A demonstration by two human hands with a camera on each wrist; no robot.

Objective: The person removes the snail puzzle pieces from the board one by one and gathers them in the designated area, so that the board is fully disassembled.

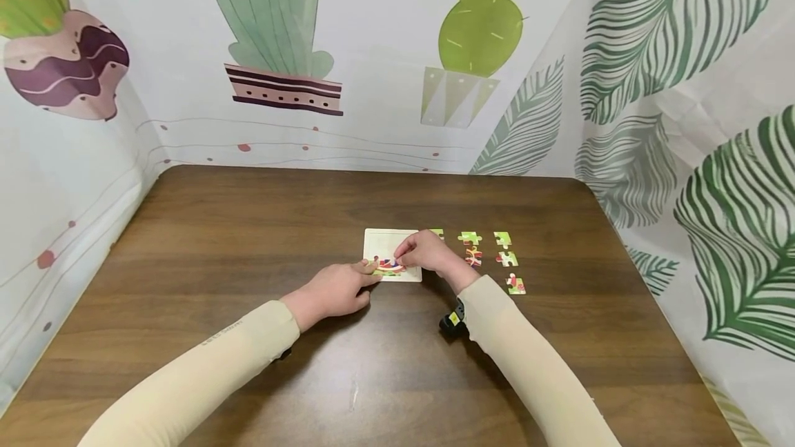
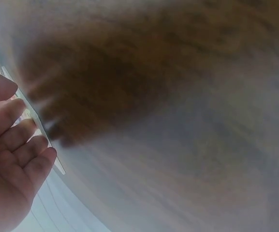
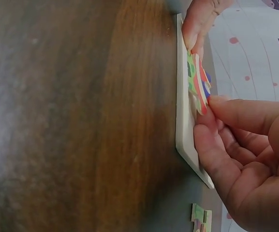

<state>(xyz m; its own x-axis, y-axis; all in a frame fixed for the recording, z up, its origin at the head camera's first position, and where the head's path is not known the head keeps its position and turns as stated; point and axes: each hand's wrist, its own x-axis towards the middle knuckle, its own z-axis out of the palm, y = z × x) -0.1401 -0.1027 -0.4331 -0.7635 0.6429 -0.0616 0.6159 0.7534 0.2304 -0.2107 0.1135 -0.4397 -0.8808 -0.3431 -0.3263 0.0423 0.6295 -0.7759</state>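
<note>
A pale square puzzle tray (image 1: pixel 391 234) lies on the table, with joined colorful pieces (image 1: pixel 389 268) along its near part. My left hand (image 1: pixel 335 288) rests its fingertips on the left end of these pieces; in the left wrist view the left hand (image 2: pixel 13 159) has its fingers extended at the tray's edge. My right hand (image 1: pixel 431 254) pinches a puzzle piece over the tray's right half. In the right wrist view, thumb and finger of the right hand (image 3: pixel 250 150) hold the red, white and blue piece (image 3: pixel 202 96), which looks slightly raised from the tray (image 3: pixel 182 111).
Right of the tray lie several loose puzzle pieces, among them a green one (image 1: pixel 470 238), a red and yellow one (image 1: pixel 473 256), and one with red and green (image 1: pixel 515 285) nearer the front. The brown table (image 1: pixel 248 226) meets a patterned cloth backdrop (image 1: pixel 385 88) behind.
</note>
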